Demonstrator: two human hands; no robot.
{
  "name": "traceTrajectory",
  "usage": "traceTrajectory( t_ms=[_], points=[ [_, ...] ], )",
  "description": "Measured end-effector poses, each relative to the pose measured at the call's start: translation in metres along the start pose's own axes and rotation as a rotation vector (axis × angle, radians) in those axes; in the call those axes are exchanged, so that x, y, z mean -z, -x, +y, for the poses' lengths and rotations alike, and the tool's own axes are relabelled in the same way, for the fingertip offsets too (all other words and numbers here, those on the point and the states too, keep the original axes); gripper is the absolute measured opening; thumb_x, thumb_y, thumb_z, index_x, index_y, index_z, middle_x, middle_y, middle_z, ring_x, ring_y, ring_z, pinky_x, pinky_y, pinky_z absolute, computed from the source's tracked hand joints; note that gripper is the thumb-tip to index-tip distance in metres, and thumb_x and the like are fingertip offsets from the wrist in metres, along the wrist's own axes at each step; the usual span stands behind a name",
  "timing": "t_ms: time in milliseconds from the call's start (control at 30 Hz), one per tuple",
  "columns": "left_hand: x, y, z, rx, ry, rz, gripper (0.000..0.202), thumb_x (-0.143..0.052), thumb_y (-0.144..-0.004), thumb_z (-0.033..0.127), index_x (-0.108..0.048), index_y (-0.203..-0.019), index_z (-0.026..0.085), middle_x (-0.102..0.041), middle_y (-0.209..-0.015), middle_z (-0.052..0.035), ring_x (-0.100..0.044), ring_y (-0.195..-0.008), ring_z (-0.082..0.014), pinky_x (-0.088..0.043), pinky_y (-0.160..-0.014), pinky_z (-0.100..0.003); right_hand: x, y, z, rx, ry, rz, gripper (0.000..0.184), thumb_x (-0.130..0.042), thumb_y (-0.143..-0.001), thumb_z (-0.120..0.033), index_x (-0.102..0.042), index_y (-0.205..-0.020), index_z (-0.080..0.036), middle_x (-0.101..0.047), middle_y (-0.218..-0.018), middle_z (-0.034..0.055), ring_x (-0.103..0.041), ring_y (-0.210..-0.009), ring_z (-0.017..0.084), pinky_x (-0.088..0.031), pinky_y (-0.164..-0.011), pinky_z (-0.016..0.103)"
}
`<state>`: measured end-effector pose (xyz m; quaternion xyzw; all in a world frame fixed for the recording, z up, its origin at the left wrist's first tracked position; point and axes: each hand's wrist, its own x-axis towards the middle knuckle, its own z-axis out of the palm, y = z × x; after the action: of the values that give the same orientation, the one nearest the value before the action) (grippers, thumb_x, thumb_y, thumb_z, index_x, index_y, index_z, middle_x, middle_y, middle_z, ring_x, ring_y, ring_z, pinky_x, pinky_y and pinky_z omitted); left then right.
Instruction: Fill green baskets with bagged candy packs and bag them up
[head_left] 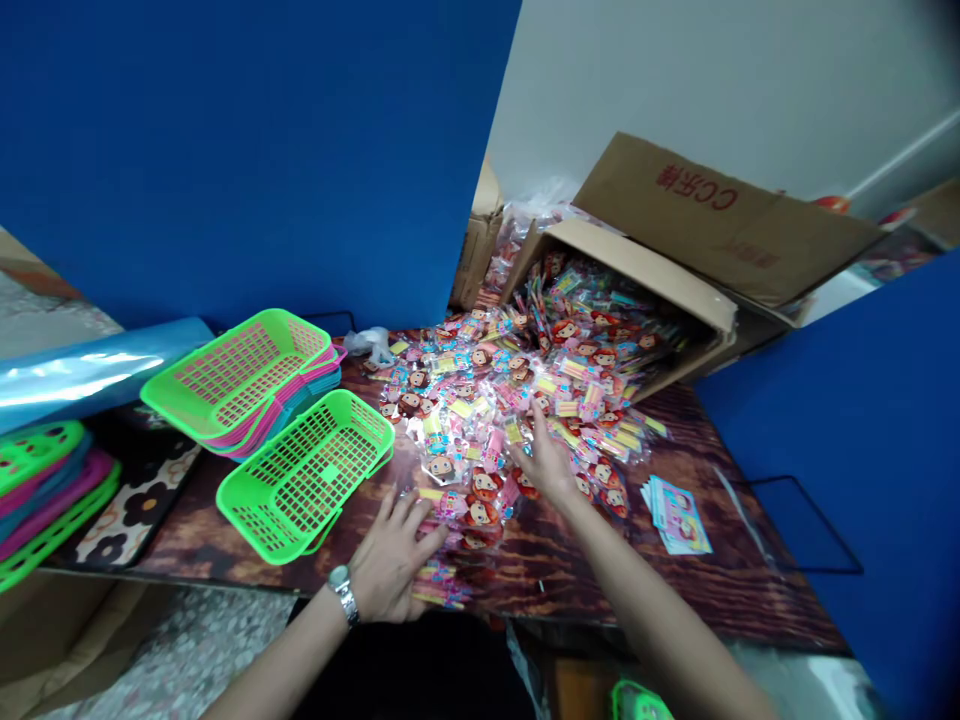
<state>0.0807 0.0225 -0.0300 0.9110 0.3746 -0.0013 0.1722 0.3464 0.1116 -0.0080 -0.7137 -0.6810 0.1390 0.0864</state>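
My left hand (394, 560), with a metal watch (343, 592) on its wrist, lies at the table's front edge with fingers spread, touching small plastic-wrapped packets (442, 588) with cartoon-girl pictures. My right hand (547, 462) reaches onto the large pile of the same packets (457, 420), its thumb and index finger apart. I see nothing gripped in it. Left of the pile, a green plastic basket (307, 475) sits with only its bare grid floor showing. Behind that basket is a stack of green, pink and teal baskets (240, 375).
An open cardboard box (637, 255) lies tilted at the back right, packets spilling out. Printed cards (679, 515) lie on the table's right side. More stacked baskets (52, 500) and a roll of clear film (90, 370) are at left. Blue panels (247, 150) flank the table.
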Motion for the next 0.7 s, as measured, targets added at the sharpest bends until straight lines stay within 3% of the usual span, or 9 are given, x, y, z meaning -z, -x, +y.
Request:
traceTrajectory(
  t_ms=[67,167,300,433,533,633,700],
  points=[
    [0.003,0.000,0.001,0.002,0.001,0.003,0.081,-0.067,-0.057,0.050,-0.041,-0.129,0.024,-0.037,-0.132,-0.0152,-0.030,-0.122,-0.0409,-0.007,-0.103,-0.062,0.002,0.007,-0.017,0.189,-0.086,-0.038,0.067,-0.050,-0.084,-0.033,-0.019,-0.143,-0.020,-0.064,-0.102,0.0091,-0.062,-0.086,0.023,-0.045,-0.073,0.032],
    [0.005,0.001,0.002,-0.010,0.004,0.037,0.079,-0.069,-0.057,0.045,-0.041,-0.128,0.024,-0.038,-0.132,-0.0148,-0.030,-0.122,-0.0398,-0.010,-0.103,-0.061,-0.010,0.015,-0.049,0.467,-0.051,-0.229,0.054,-0.050,-0.086,-0.029,-0.033,-0.137,-0.027,-0.061,-0.113,0.0070,-0.061,-0.095,0.021,-0.046,-0.079,0.030],
    [0.000,0.003,0.001,-0.023,0.011,0.091,0.077,-0.067,-0.059,0.045,-0.041,-0.128,0.023,-0.032,-0.138,-0.0156,-0.026,-0.127,-0.0384,-0.013,-0.104,-0.059,-0.029,0.015,-0.069,0.680,0.073,-0.415,0.040,-0.043,-0.090,-0.028,-0.041,-0.130,-0.031,-0.056,-0.125,0.0038,-0.059,-0.101,0.019,-0.046,-0.082,0.030],
    [-0.002,0.006,0.002,-0.013,-0.025,0.134,0.084,-0.068,-0.059,0.046,-0.036,-0.133,0.023,-0.025,-0.143,-0.0174,-0.020,-0.131,-0.0383,-0.009,-0.104,-0.059,-0.025,0.009,-0.065,0.704,0.024,-0.549,0.044,-0.042,-0.090,-0.032,-0.035,-0.133,-0.026,-0.062,-0.117,0.0047,-0.061,-0.099,0.020,-0.045,-0.082,0.031],
    [-0.001,0.009,0.003,0.076,-0.093,0.210,0.096,-0.071,-0.058,0.045,-0.025,-0.140,0.027,-0.019,-0.147,-0.0178,-0.014,-0.134,-0.0415,-0.004,-0.102,-0.064,-0.017,0.009,-0.066,0.680,-0.007,-0.653,0.044,-0.037,-0.092,-0.040,-0.040,-0.131,-0.022,-0.065,-0.109,0.0074,-0.062,-0.096,0.022,-0.045,-0.082,0.033],
    [-0.003,0.014,0.005,0.196,-0.116,0.333,0.096,-0.074,-0.061,0.041,-0.021,-0.141,0.035,-0.008,-0.151,-0.0137,-0.008,-0.134,-0.0439,-0.007,-0.101,-0.065,-0.014,0.014,-0.070,0.660,-0.038,-0.701,0.054,-0.032,-0.091,-0.050,-0.038,-0.134,-0.019,-0.057,-0.124,0.0119,-0.057,-0.107,0.026,-0.043,-0.089,0.037],
    [-0.008,0.019,0.007,0.274,-0.089,0.399,0.095,-0.074,-0.062,0.040,-0.021,-0.142,0.033,-0.003,-0.152,-0.0128,-0.010,-0.134,-0.0445,-0.012,-0.103,-0.062,-0.013,0.017,-0.072,0.609,-0.068,-0.705,0.065,-0.032,-0.088,-0.059,-0.032,-0.139,-0.019,-0.049,-0.133,0.0125,-0.052,-0.115,0.028,-0.040,-0.094,0.039]
  ],
)
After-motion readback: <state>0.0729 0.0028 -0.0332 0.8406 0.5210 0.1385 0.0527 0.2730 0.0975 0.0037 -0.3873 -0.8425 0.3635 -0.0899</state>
